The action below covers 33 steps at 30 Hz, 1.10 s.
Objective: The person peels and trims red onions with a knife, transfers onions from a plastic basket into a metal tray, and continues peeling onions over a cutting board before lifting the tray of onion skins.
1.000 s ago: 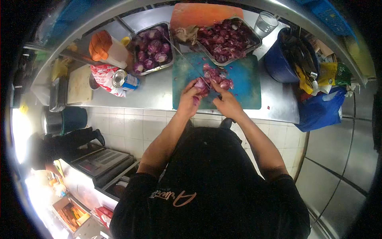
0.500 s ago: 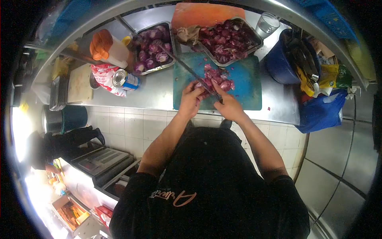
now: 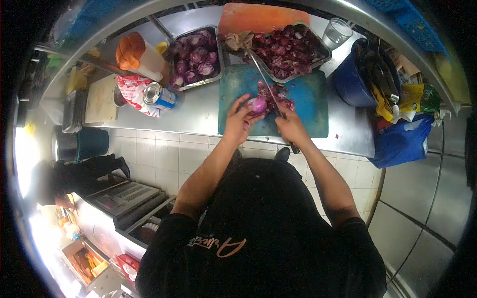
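Observation:
A peeled red onion [image 3: 257, 105] shows smooth purple-pink in my left hand [image 3: 239, 119], fingers curled around it. My right hand [image 3: 292, 128] grips a long knife [image 3: 267, 74] by its dark handle; the blade points away from me, toward the trays. Both hands are over the near part of a teal cutting board [image 3: 313, 109]. Loose onion skins [image 3: 280, 93] lie on the board just beyond the knife. Whole red onions [image 3: 199, 55] fill the metal tray at the back left. The other metal tray [image 3: 325, 52], back right, holds a heap of onion peelings.
An orange board [image 3: 263, 17] and a crumpled cloth [image 3: 239, 40] lie at the back. A glass of water [image 3: 338, 32] and a blue bucket [image 3: 353, 74] stand at the right. At the left are a tin can [image 3: 159, 95] and an orange-lidded pitcher [image 3: 141, 57]. Another person is at far left.
The knife has swung from pointing left across the onion to pointing away, apart from the onion. My right hand has shifted slightly right, and the onion now shows a smooth peeled side.

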Tool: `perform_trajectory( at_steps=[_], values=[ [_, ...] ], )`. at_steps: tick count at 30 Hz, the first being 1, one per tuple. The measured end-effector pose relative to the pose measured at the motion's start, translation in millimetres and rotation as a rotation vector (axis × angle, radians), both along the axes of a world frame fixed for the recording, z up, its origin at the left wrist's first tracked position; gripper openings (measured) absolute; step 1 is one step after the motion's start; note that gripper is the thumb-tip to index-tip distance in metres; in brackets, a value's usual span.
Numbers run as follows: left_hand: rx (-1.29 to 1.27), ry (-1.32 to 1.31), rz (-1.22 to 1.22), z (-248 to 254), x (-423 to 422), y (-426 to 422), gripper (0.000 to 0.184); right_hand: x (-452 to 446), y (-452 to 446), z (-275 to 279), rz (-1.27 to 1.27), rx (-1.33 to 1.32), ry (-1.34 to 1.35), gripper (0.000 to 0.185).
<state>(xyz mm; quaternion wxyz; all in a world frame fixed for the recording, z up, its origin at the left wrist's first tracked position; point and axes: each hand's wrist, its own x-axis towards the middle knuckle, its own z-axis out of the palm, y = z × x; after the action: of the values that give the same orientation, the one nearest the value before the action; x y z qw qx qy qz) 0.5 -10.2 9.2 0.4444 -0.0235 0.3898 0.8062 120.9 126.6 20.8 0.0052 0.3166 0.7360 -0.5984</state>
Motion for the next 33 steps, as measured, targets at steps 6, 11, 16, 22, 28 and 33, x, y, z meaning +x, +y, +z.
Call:
perform_trajectory(
  at_steps=[6, 11, 16, 22, 28, 33],
  values=[
    [0.098, -0.056, 0.028, -9, -3, 5, 0.045, 1, 1, 10, -0.013, -0.014, -0.118, 0.058],
    [0.018, 0.014, 0.056, -9, -7, 10, 0.05, 5, -4, 4, -0.15, 0.006, -0.098, 0.069],
    [0.014, 0.021, 0.025, -8, -7, 11, 0.053, 12, -14, 35, 0.067, 0.151, -0.026, 0.076],
    [0.067, 0.009, 0.029, -10, -3, 14, 0.058, 6, -19, 22, 0.165, 0.363, 0.085, 0.073],
    [-0.083, 0.114, 0.04, 9, 3, 14, 0.047, 6, -12, 11, 0.085, 0.279, 0.117, 0.062],
    [-0.12, 0.073, -0.022, -12, -1, 11, 0.037, 6, -14, 36, 0.111, 0.21, 0.069, 0.059]
  ],
)
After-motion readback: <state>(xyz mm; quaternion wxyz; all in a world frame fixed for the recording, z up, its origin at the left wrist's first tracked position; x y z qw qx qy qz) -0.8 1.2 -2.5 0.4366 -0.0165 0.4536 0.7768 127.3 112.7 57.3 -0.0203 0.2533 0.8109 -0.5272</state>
